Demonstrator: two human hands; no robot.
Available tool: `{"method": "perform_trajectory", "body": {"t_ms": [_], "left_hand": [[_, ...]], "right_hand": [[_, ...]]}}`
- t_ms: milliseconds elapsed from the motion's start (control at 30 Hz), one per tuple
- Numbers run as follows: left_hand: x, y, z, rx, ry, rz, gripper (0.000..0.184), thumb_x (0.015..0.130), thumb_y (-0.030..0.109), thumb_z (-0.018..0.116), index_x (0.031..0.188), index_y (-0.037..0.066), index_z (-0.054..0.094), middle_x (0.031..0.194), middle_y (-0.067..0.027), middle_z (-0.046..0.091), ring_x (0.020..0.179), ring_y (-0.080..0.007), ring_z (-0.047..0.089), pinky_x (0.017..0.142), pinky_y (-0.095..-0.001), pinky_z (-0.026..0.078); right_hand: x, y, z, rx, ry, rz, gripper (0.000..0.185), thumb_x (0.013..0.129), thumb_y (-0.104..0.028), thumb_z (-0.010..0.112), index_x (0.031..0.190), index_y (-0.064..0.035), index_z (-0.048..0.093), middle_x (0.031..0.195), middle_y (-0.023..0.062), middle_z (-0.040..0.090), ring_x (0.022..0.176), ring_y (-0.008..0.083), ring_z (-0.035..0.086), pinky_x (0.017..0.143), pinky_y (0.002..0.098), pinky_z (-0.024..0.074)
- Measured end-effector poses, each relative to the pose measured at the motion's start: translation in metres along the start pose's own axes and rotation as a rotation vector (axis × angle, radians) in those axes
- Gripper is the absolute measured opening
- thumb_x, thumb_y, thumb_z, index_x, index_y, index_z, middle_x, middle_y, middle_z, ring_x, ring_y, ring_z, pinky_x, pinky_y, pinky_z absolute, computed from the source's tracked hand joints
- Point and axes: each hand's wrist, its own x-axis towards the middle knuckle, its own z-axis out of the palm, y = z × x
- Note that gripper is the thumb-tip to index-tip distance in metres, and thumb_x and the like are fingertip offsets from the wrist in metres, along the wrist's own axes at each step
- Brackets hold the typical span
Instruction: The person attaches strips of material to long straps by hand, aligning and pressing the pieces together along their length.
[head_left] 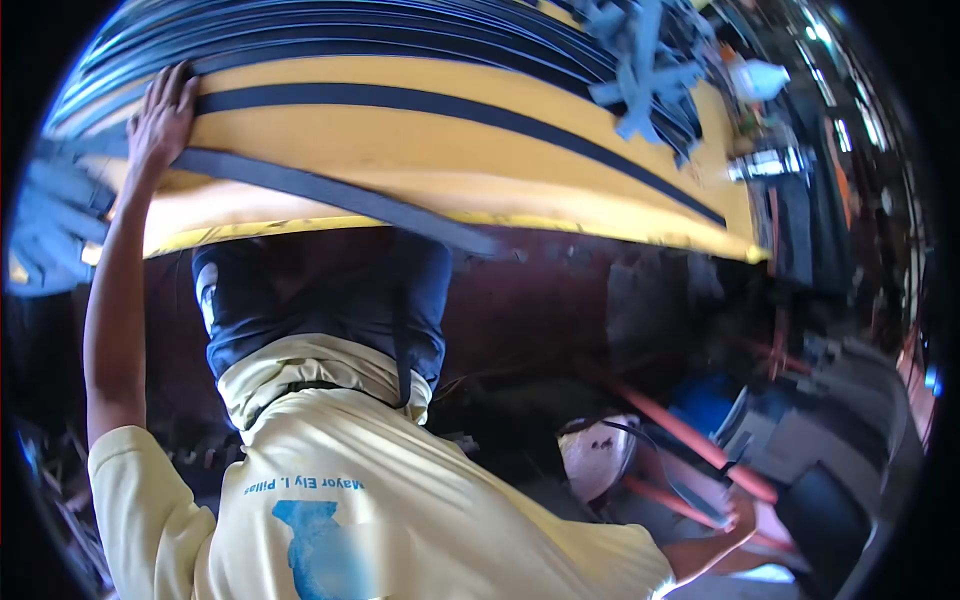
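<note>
My left hand (165,118) lies flat near the left end of a yellow tabletop (400,140), fingers stretched over the ends of long dark strips. One dark flat strip (430,97) runs across the top from beside that hand to the right. A second, greyer strip (330,185) slants from under my left wrist past the table's near edge, its tip hanging over. Far out to my right and low, my right hand (740,512) is beside reddish bars (700,445). Its fingers are small and blurred, so whether it holds anything cannot be made out.
Many long dark strips (400,35) lie side by side along the table's far part. Tangled blue-grey pieces (650,70) are heaped at the far right, with more grey-blue pieces (55,215) at the left. A blue round object (708,405) and a pinkish-white item (597,455) sit low right.
</note>
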Motion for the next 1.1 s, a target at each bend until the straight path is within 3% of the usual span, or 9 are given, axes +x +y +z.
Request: {"method": "perform_trajectory", "body": {"t_ms": [100, 433, 500, 800, 900, 1000, 1033, 1067, 1100], "left_hand": [[0.01, -0.018, 0.013, 0.562, -0.015, 0.402, 0.048, 0.109, 0.027, 0.04, 0.157, 0.021, 0.042, 0.164, -0.0157, 0.035, 0.15, -0.0385, 0.035, 0.119, -0.0547, 0.035], [-0.01, 0.004, -0.009, -0.011, -0.057, -0.012, 0.068, 0.106, 0.062, 0.037, 0.16, 0.021, 0.039, 0.166, -0.0156, 0.034, 0.153, -0.0361, 0.032, 0.123, -0.0507, 0.025], [-0.017, 0.018, -0.024, -0.048, -0.063, -0.028, 0.067, 0.106, 0.059, 0.041, 0.159, 0.019, 0.04, 0.166, -0.0162, 0.035, 0.153, -0.0361, 0.032, 0.123, -0.0509, 0.024], [-0.026, 0.055, -0.062, -0.102, -0.057, -0.102, 0.064, 0.105, 0.049, 0.052, 0.154, 0.009, 0.046, 0.163, -0.0182, 0.038, 0.152, -0.0391, 0.033, 0.124, -0.0535, 0.022], [-0.027, 0.061, -0.068, -0.122, -0.049, -0.137, 0.064, 0.104, 0.048, 0.054, 0.153, 0.007, 0.048, 0.162, -0.0192, 0.039, 0.151, -0.0391, 0.034, 0.124, -0.053, 0.022], [-0.027, 0.062, -0.074, -0.165, -0.022, -0.103, 0.062, 0.102, 0.046, 0.057, 0.15, 0.007, 0.051, 0.159, -0.0201, 0.044, 0.149, -0.0385, 0.037, 0.124, -0.0527, 0.024], [-0.028, 0.06, -0.073, -0.168, -0.023, -0.097, 0.062, 0.102, 0.047, 0.058, 0.15, 0.007, 0.052, 0.159, -0.0201, 0.045, 0.149, -0.0384, 0.038, 0.123, -0.0525, 0.025], [-0.028, 0.059, -0.072, -0.173, -0.02, -0.1, 0.062, 0.102, 0.047, 0.058, 0.15, 0.007, 0.052, 0.158, -0.0201, 0.045, 0.149, -0.0384, 0.038, 0.123, -0.0523, 0.025], [-0.027, 0.06, -0.076, -0.178, -0.028, -0.094, 0.063, 0.101, 0.048, 0.058, 0.149, 0.007, 0.052, 0.159, -0.0195, 0.045, 0.149, -0.038, 0.038, 0.123, -0.0513, 0.026]], "right_hand": [[-0.016, -0.007, 0.017, -0.19, -0.063, -0.084, 0.033, 0.105, -0.03, 0.06, 0.08, -0.0092, 0.057, 0.061, -0.0024, 0.047, 0.045, 0.0057, 0.04, 0.04, 0.0257, 0.0292], [-0.169, -0.216, 0.187, -0.406, -0.157, -0.321, 0.019, 0.1, -0.013, 0.061, 0.111, 0.0013, 0.067, 0.076, 0.001, 0.057, 0.07, 0.0088, 0.055, 0.069, 0.0276, 0.0455], [-0.207, -0.247, 0.195, -0.538, -0.078, -0.471, 0.017, 0.091, -0.009, 0.063, 0.105, -0.0001, 0.068, 0.082, 0.0149, 0.065, 0.084, 0.0299, 0.062, 0.082, 0.0402, 0.0465], [-0.192, -0.404, 0.217, -0.651, -0.375, -1.35, 0.02, 0.081, -0.009, 0.081, 0.095, -0.0027, 0.069, 0.079, 0.0121, 0.066, 0.074, 0.0323, 0.064, 0.067, 0.0435, 0.0476], [-0.129, -0.516, 0.223, -0.357, -0.593, -0.838, 0.016, 0.094, -0.016, 0.07, 0.102, -0.0027, 0.066, 0.078, 0.006, 0.065, 0.079, 0.0176, 0.065, 0.068, 0.0365, 0.0522], [0.043, -0.663, 0.215, -0.56, 0.209, -1.46, 0.038, 0.1, -0.032, 0.063, 0.121, 0.0003, 0.065, 0.083, 0.0136, 0.068, 0.082, 0.0361, 0.066, 0.084, 0.0426, 0.0528], [0.109, -0.706, 0.207, -0.539, 0.764, -1.435, 0.038, 0.099, -0.033, 0.065, 0.12, -0.0018, 0.068, 0.085, 0.0162, 0.07, 0.079, 0.0292, 0.066, 0.078, 0.041, 0.0532], [0.031, -0.708, 0.246, -0.484, 1.12, -1.214, 0.044, 0.085, -0.026, 0.073, 0.125, -0.0077, 0.068, 0.12, 0.0208, 0.069, 0.114, 0.0406, 0.066, 0.097, 0.0511, 0.0533], [0.022, -0.726, 0.254, -0.115, 0.981, -1.257, 0.04, 0.089, -0.038, 0.07, 0.112, -0.0059, 0.072, 0.104, 0.0196, 0.073, 0.103, 0.0371, 0.07, 0.09, 0.0473, 0.054]]}}
